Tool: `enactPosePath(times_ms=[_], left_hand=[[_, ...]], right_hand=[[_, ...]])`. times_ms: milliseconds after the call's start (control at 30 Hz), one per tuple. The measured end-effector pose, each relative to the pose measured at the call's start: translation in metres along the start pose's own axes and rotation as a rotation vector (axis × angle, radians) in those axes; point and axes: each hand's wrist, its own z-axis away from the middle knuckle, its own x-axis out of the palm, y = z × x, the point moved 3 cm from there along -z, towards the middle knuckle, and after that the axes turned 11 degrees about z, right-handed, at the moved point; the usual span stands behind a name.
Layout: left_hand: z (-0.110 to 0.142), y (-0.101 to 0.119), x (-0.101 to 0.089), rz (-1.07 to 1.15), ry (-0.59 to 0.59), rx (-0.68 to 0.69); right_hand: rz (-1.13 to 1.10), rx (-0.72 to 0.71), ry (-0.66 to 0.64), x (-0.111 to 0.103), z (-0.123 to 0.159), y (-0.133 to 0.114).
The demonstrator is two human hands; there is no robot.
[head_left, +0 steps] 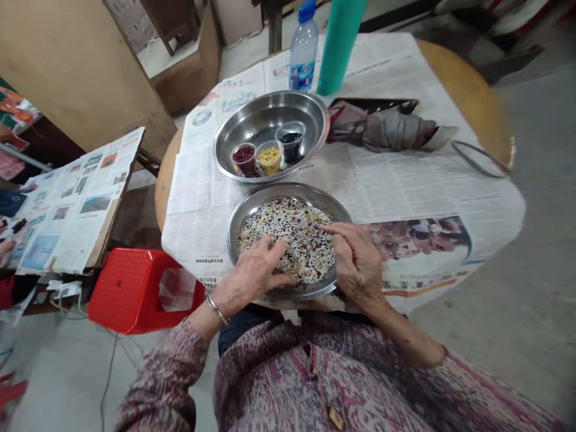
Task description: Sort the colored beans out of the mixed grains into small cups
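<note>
A shallow steel plate [345,217] lies near the table's front edge. Spread across it are mixed grains [292,231], mostly white with dark red, black and yellow ones. My left hand [254,270], with a bracelet on the wrist, reaches over the plate's lower left. Its thumb and fingers are apart, and the fingertips touch the grains. At the right rim is my right hand [357,264], index finger stretched over the grains, its other fingers curled. Whatever those curled fingers hold, if anything, is hidden. Behind stands a steel basin [229,129] with three plastic cups, holding red beans [244,155], yellow grains [269,156] and black beans [291,139].
Newspaper [427,186] covers the round table. Beyond the basin stand a water bottle [303,54] and a green bottle [341,45]. A folded grey umbrella [387,129] lies at the right. On the left are a red stool [123,291] and another newspaper-covered table [85,198].
</note>
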Motion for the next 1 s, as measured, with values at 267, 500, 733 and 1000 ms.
enactPosePath(times_ms=[267, 500, 733, 1000], left_hand=[[-0.039, 0.018, 0.025, -0.099, -0.038, 0.111], [-0.051, -0.008, -0.006, -0.152, 0.21, -0.048], [-0.056, 0.021, 0.02, -0.241, 0.011, 0.33], [-0.073, 0.006, 0.013, -0.344, 0.1, 0.23]], right_hand=[[-0.011, -0.008, 0.01, 0.002, 0.001, 0.003], [0.003, 0.008, 0.019, 0.002, 0.001, 0.003], [0.03, 0.007, 0.037, 0.001, 0.003, 0.005], [0.049, -0.024, 0.049, 0.002, 0.004, 0.007]])
